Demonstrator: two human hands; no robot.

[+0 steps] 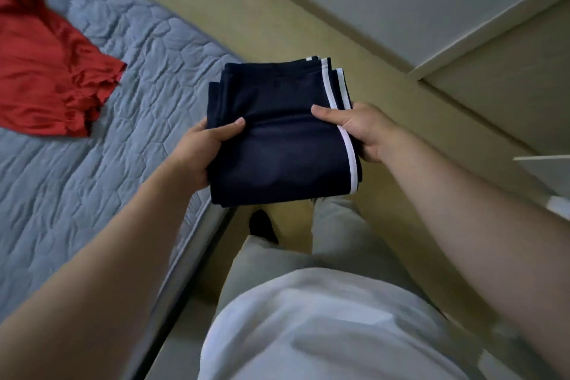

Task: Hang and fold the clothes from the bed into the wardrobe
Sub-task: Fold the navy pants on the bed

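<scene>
A folded navy garment with white side stripes [277,133] is held in the air over the floor beside the bed. My left hand [197,151] grips its left edge, thumb on top and fingers underneath. My right hand [357,129] grips its right edge the same way, thumb lying across the white stripe. A red garment [46,65] lies crumpled and unfolded on the bed at the upper left. The wardrobe [505,83] shows only as pale panels at the right.
The bed with a blue-grey quilted cover [108,163] fills the left side; its edge runs diagonally past my legs. A yellowish floor [246,25] strip lies between bed and white wall. A white shelf edge [543,158] juts in at the right.
</scene>
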